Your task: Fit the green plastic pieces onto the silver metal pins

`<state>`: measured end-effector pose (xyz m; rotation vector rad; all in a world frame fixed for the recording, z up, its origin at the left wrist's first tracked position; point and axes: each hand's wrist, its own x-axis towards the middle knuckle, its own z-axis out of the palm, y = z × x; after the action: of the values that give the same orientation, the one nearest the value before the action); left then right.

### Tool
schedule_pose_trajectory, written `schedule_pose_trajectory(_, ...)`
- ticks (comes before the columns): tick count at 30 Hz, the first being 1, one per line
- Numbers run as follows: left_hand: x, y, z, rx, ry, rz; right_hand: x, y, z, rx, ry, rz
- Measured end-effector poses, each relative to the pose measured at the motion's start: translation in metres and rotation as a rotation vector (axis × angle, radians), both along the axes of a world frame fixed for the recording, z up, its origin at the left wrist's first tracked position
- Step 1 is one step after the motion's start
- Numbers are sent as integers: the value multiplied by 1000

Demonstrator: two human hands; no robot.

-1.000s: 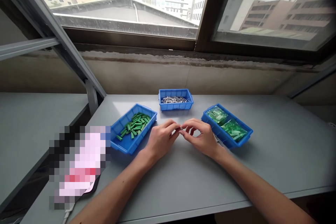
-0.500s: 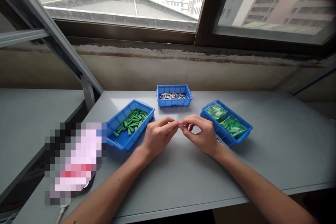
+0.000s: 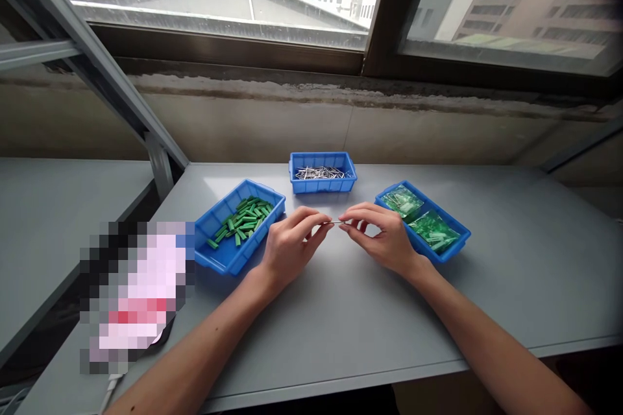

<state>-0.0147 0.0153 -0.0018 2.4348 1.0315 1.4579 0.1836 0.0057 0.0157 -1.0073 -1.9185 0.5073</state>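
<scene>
A thin metal pin lies level between my hands, its ends pinched in the fingertips of my left hand and my right hand. Left of my left hand, a blue plastic tray holds a heap of green rectangular pieces. A smaller blue tray at the table's back carries several loose silver pins. Next to my right hand, a divided blue tray holds clear bags of green parts in its two compartments.
The grey table runs under everything, with its front edge near my forearms. A pixelated object lies at the table's left end. A grey side bench and a metal frame stand further left, and a window lies beyond the back wall.
My fingertips have drawn slightly apart, so the thin pin now shows clearly between them. The whole view has tilted, with the table lower in earlier frames and higher now.
</scene>
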Motion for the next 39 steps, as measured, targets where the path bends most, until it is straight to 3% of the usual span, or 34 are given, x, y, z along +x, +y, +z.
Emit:
schedule_pose_trajectory(33, 4, -1, -1, -50, -29, 11, -6, -1, -2, -26, 14, -23)
schedule_pose_trajectory(36, 4, -2, 1, -64, -20, 13, -6, -2, 2, -30, 35, -87)
schedule_pose_trajectory(39, 5, -4, 2, -87, -6, 20, -6, 8, 14, -5, 31, -249)
